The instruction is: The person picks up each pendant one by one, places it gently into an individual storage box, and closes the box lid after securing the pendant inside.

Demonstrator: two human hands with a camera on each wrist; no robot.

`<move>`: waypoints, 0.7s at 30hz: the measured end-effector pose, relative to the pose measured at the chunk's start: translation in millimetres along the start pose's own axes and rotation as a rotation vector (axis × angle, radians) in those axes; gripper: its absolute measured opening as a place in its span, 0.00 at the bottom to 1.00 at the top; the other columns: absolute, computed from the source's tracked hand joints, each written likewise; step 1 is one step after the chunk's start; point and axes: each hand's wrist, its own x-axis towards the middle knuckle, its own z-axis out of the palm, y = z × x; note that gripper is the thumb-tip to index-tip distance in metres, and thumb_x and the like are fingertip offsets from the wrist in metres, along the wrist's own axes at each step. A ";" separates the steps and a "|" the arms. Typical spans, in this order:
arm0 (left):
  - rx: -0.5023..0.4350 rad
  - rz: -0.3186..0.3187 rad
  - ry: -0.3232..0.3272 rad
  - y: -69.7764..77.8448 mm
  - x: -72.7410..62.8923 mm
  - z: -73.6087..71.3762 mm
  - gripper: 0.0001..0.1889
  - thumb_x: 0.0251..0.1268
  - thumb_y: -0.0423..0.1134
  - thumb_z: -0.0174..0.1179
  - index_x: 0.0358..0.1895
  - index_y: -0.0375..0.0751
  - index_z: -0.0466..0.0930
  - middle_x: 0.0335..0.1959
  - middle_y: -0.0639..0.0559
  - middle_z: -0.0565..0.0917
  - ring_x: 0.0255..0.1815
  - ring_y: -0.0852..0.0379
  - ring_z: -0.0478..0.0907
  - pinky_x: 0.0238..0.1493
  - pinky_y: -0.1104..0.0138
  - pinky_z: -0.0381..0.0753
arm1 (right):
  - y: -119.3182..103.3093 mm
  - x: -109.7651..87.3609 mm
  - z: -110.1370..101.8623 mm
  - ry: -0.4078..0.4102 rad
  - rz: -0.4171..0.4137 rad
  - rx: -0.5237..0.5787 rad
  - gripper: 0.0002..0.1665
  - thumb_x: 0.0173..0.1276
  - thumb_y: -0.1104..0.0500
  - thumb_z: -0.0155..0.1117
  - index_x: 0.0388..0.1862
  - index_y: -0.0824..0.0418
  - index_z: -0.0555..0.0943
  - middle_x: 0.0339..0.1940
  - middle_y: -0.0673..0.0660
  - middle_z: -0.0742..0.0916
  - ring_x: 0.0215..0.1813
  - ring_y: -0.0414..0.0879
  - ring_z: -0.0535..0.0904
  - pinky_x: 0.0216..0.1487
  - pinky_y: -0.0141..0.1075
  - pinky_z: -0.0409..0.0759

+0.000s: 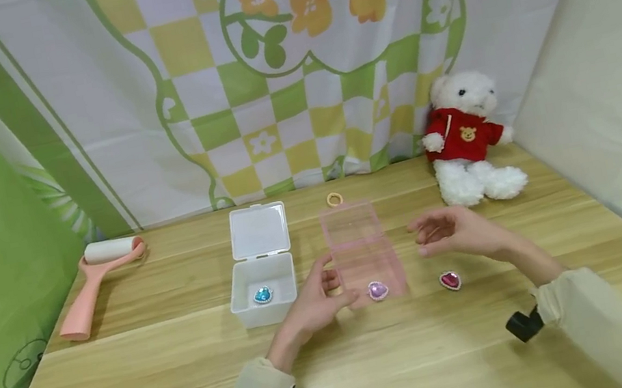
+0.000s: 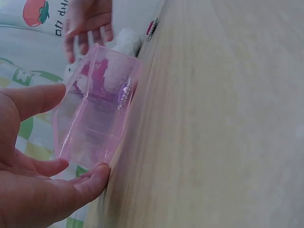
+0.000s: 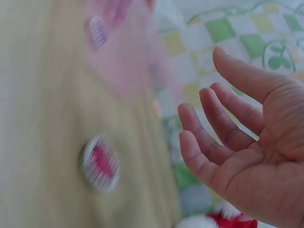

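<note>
My left hand [image 1: 318, 297] is at the left side of a translucent pink box [image 1: 357, 262], its fingertips touching or very near the wall. The box's lid lies back, and a purple heart-shaped gem [image 1: 378, 290] sits inside near the front; the left wrist view shows the same gem [image 2: 124, 94] through pink plastic. My right hand [image 1: 459, 236] hovers right of the box with loosely bent fingers and holds nothing. Below it on the table lies a red gem [image 1: 450, 280] with a silvery rim. To the left, an open clear box [image 1: 251, 312] contains a blue gem [image 1: 263, 295].
A pink-handled lint roller [image 1: 92, 288] lies at the table's left. Behind the pink box is a small yellow ring [image 1: 334, 199]. At the back right sits a white teddy bear [image 1: 466, 135] in a red hoodie. Patterned curtains [image 1: 283, 108] close off the back.
</note>
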 end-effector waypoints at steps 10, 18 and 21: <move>-0.009 -0.014 0.005 0.1 -2.0 0.9 0.44 0.56 0.36 0.68 0.73 0.36 0.52 0.61 0.33 0.68 0.60 0.42 0.67 0.63 0.50 0.67 | 57.9 -42.9 -14.5 -0.046 0.121 0.136 0.32 0.65 0.64 0.65 0.62 0.79 0.66 0.49 0.70 0.80 0.46 0.39 0.80 0.45 0.33 0.81; -0.009 -0.018 0.007 -0.5 -1.3 -0.6 0.44 0.56 0.36 0.68 0.74 0.36 0.51 0.62 0.33 0.68 0.60 0.42 0.67 0.63 0.50 0.67 | 63.5 -42.5 -12.1 -0.100 0.142 0.222 0.36 0.63 0.65 0.67 0.64 0.79 0.63 0.51 0.70 0.78 0.48 0.43 0.79 0.48 0.33 0.80; -0.005 -0.013 0.002 1.0 -1.0 -0.7 0.45 0.56 0.36 0.68 0.74 0.36 0.50 0.62 0.34 0.68 0.60 0.42 0.67 0.63 0.50 0.67 | 61.9 -42.1 -11.6 -0.105 0.133 0.201 0.35 0.62 0.65 0.68 0.63 0.80 0.65 0.51 0.71 0.77 0.47 0.44 0.78 0.48 0.32 0.79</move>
